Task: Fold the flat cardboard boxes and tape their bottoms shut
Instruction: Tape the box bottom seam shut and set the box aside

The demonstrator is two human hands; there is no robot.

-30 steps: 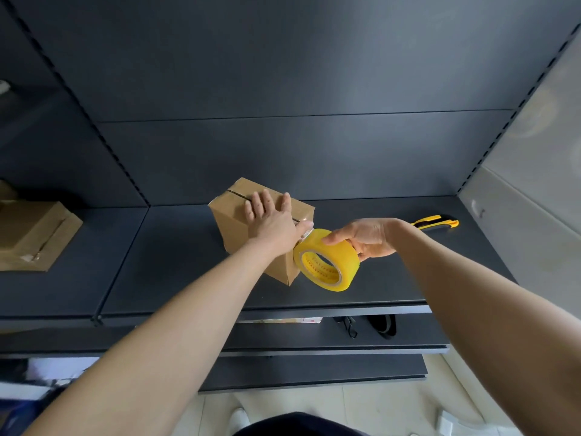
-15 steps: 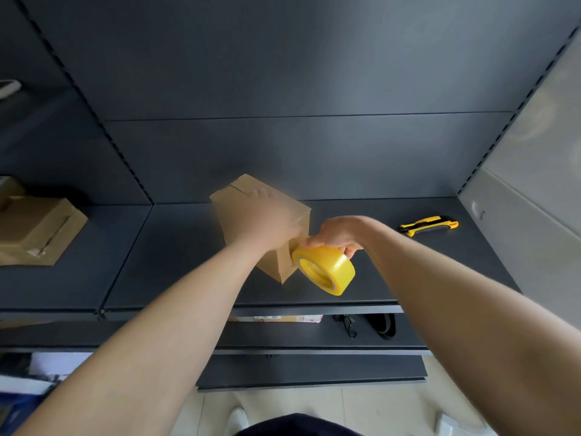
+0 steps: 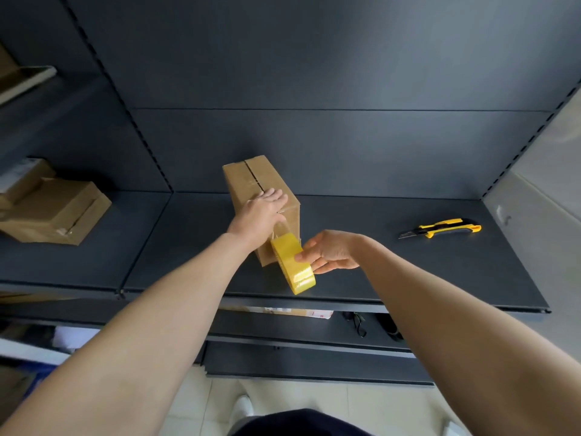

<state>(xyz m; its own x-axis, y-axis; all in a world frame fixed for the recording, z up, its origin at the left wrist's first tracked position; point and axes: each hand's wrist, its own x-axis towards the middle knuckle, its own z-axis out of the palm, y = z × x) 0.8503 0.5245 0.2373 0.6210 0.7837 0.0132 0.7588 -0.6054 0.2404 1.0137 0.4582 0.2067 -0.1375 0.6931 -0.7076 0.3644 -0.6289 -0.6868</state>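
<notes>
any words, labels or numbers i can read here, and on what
Nothing legible.
White label on the far-left box: too blurred.
Label on the package under the shelf: too blurred.
Cardboard box, tape roll, utility knife: no print visible.

The left hand (image 3: 262,212) lies flat over the near end of the brown cardboard box (image 3: 251,180), covering that stretch of its flap seam. The yellow roll of packing tape (image 3: 294,267) is seen edge-on, so its core is hidden, and it blocks the box's lower near corner. The right hand (image 3: 333,251) shows a thumb on the roll; its fingertips are behind it. The clear strip from roll to box is too faint to trace. The stack of brown cardboard boxes (image 3: 53,212) is cut by the left edge. Under the dark grey metal shelf (image 3: 408,272), a white labelled parcel (image 3: 292,311) shows only 1 edge, and the small black objects (image 3: 356,322) cannot be identified.
</notes>
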